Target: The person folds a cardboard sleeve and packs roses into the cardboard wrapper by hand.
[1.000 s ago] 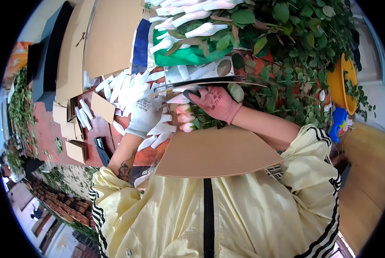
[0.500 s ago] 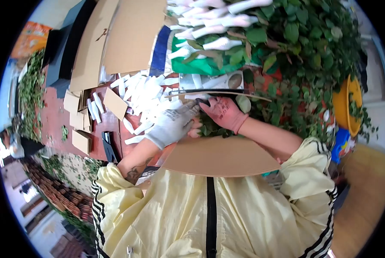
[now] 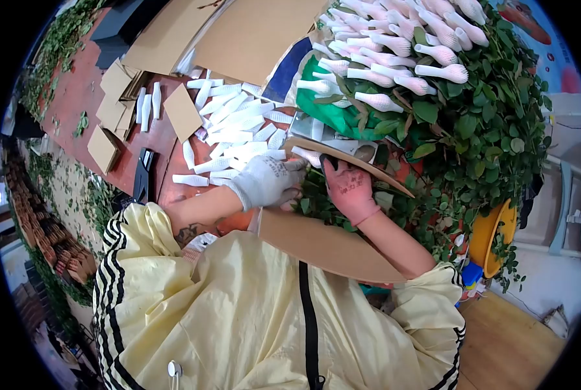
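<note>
My left hand (image 3: 267, 182), in a pale grey glove, is closed with its fingers curled near the leafy stems; what lies within them is hidden. My right hand (image 3: 350, 187), in a pink glove with dark fingertips, closes at the base of a rose bud in a white mesh sleeve (image 3: 308, 156). The sleeved bud points left, between the hands and a curved cardboard edge (image 3: 362, 166). Left of my left hand lies a pile of loose white mesh sleeves (image 3: 238, 123). A second cardboard piece (image 3: 326, 244) stands close to my chest.
Many sleeved rose buds (image 3: 394, 58) lie on leafy stems (image 3: 472, 143) at upper right. Cardboard sheets (image 3: 251, 39), small cardboard pieces (image 3: 182, 112) and a black stapler-like tool (image 3: 145, 175) sit on the red table (image 3: 76, 97). A yellow basin (image 3: 495, 240) stands at right.
My hands, together at the fingertips before, are now slightly apart, and a sleeved rose bud shows between them. The camera view has turned, tilting the whole scene.
</note>
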Demonstrator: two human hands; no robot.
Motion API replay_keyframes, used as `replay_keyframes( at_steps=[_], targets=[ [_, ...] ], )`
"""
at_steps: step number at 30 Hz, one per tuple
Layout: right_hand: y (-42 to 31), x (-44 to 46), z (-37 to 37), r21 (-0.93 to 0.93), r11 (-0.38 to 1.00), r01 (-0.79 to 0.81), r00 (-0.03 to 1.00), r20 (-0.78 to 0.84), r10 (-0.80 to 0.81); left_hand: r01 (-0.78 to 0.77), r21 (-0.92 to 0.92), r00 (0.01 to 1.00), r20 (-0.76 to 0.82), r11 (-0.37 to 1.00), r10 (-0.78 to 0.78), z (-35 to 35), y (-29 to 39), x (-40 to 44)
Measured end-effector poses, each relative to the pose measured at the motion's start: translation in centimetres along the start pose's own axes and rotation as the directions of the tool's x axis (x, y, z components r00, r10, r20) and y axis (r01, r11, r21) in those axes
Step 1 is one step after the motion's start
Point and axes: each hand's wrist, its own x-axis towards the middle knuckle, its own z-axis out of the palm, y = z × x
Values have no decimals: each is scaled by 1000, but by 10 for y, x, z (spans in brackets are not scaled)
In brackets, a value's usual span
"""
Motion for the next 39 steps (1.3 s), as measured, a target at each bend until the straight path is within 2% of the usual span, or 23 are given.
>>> replay_keyframes(
  at_steps=[1,2,3,5,7,8,10,12,13,15,19,21,22,25,27,28,30,34,35,36,37,39],
  targets=[
    [-2,2,1,-50,999,-12,993,120,18,3,-9,1000,-3,1000,-3,5,-1,-2],
    [0,3,-3,2,1000,-20,971,237,19,-10,6,999,-34,1000,10,10,-3,-4],
    [2,3,2,-3,1000,-9,971,239,10,-18,24,998,-67,1000,20,13,-5,-5],
    [5,3,22,-95,992,84,991,-99,-93,-11,50,998,-68,999,15,12,-2,-7],
    [5,2,25,-68,995,77,987,-133,-86,1,72,998,-66,997,4,9,-1,-10],
    [4,2,25,-38,998,58,984,-166,-63,6,38,1000,-8,999,-6,6,0,-10],
    [1,3,18,-33,998,59,984,-166,-64,12,-2,999,49,1000,-12,1,4,-8],
    [0,7,17,-32,998,56,983,-172,-60,113,-98,980,172,989,-95,-4,7,-5],
    [-2,8,21,-39,998,49,987,-154,-55,111,-101,981,172,989,-92,0,5,-6],
    [-3,10,31,-52,998,43,989,-136,-50,24,-74,999,26,997,-22,11,1,-8],
    [-4,13,29,-34,999,23,986,-165,-28,-11,-2,1000,5,1000,11,10,2,-9],
    [-4,14,26,-31,998,49,961,-271,-56,88,-95,992,102,992,-78,8,5,-9],
    [-5,14,25,-30,998,50,961,-270,-56,89,-97,992,103,991,-79,6,6,-9],
    [-10,17,25,-2,1000,25,982,-190,-25,65,-57,990,130,996,-57,6,5,-7],
    [-10,18,32,27,999,34,993,-115,-31,49,-67,996,77,997,-44,9,5,-7],
    [-11,18,33,25,999,31,993,-113,-28,46,-68,996,78,997,-40,5,7,-7],
    [-12,19,34,48,998,47,991,-127,-40,108,-96,980,176,989,-90,-5,11,-6],
    [-13,17,36,36,999,16,995,-102,-12,70,-103,981,190,992,-49,2,2,-9],
    [-11,15,35,61,998,28,993,-114,-21,-11,-163,1000,-3,987,11,15,-6,-14],
    [-9,13,33,85,995,44,991,-126,-33,-101,-209,978,-199,973,59,14,-9,-16],
    [-7,11,29,83,996,35,990,-136,-23,-109,-198,978,-197,974,70,10,-14,-14],
    [-8,8,23,40,998,52,997,-62,-50,164,-114,948,-258,980,-188,-2,-28,-10]
  ],
)
